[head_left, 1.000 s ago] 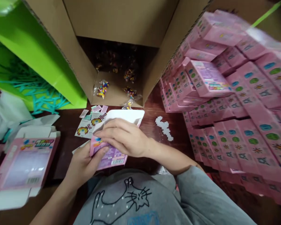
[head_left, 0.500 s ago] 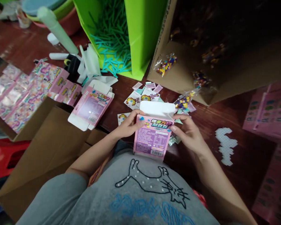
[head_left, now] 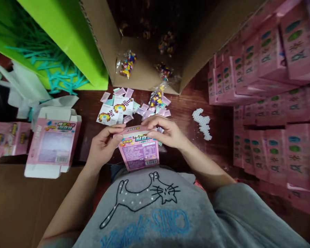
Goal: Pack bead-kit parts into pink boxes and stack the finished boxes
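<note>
A pink and purple cardboard box [head_left: 139, 155] stands upright against my shirt, its printed panel facing me. Its top flap is folded over the opening. My left hand [head_left: 104, 143] grips the upper left corner, thumb on the front edge. At the upper right my right hand [head_left: 166, 132] holds the same box, its fingers over the flap and the thumb on the front. Just beyond lie pixel-pattern cards [head_left: 122, 105] and small pink and green packets [head_left: 144, 111]. A clear bag of coloured beads [head_left: 157, 97] rests among them.
An open flattened box [head_left: 54, 143] lies at left. Behind stand a green bin [head_left: 98, 65] of teal sticks and a brown carton [head_left: 188, 65] with bead bags. Stacked pink boxes [head_left: 274, 148] fill the right. A white pegboard [head_left: 203, 124] lies on the dark table.
The box's white top flap, raised before, is now folded down under my fingers. My view has swung to the right, bringing the stacked pink boxes into sight.
</note>
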Demonstrator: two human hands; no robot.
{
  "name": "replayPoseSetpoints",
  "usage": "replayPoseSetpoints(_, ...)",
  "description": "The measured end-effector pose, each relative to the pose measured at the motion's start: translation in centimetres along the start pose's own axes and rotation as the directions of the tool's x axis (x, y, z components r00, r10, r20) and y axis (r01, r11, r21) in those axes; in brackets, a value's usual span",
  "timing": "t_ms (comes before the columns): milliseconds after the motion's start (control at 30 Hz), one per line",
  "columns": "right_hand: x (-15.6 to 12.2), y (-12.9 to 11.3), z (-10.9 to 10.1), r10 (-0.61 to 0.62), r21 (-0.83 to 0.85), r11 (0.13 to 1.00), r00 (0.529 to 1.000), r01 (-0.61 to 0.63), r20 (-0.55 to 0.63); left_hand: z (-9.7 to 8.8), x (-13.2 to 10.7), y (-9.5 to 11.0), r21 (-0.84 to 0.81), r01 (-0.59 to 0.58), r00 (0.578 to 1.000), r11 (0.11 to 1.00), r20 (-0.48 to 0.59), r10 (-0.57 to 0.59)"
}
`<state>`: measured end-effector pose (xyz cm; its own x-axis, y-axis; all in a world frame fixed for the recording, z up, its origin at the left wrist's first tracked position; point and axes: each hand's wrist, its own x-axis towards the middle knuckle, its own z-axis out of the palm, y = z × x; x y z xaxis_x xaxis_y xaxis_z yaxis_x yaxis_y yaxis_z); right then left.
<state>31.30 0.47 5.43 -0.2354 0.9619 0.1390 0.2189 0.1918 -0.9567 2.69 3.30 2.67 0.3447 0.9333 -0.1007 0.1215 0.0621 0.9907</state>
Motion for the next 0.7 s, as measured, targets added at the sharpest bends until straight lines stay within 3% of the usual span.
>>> replayPoseSetpoints(133,-0.4,-2.5,0.5,0.080,-0.019,0.996,0.991,-0.083,-0.111,0.6,-1.1,2.6,0.091,-0.035,0.995,0.995,-0.085,0.042)
replayPoseSetpoints(200,-1.0,-3.1,0.6,0.081,0.001,0.997,0.987,-0.082,-0.136,0.6,-1.8,3.1,0.098,-0.089,0.992,0.991,-0.076,0.096)
replayPoseSetpoints(333,-2.5,-3.2,-0.2,0.069,0.095,0.994,0.996,-0.063,-0.058,0.5,-3.0,2.8,0.096,-0.226,0.972,0.969,0.081,0.219)
replayPoseSetpoints(533,-3.3,-3.4,-2.3,0.094,0.108,0.988,0.989,-0.106,0.114,0.7,-5.6,3.1,0.130,-0.443,0.895,0.887,0.118,0.430)
replayPoseSetpoints(600,-1.9,-2.3,-2.2,0.115,0.091,0.988,0.986,-0.126,0.122,-0.6,-7.3,3.6,0.131,-0.418,0.906,0.899,0.130,0.403)
replayPoseSetpoints(633,-0.9,-1.5,-1.6,0.113,0.063,0.991,0.987,-0.121,0.112,-1.6,-8.3,3.7,0.147,-0.364,0.931,0.920,0.083,0.355)
replayPoseSetpoints(700,1.5,0.5,0.9,0.060,-0.036,0.998,0.983,-0.055,0.175,-4.4,-10.1,3.7,0.198,-0.114,0.983,0.974,-0.123,0.140)
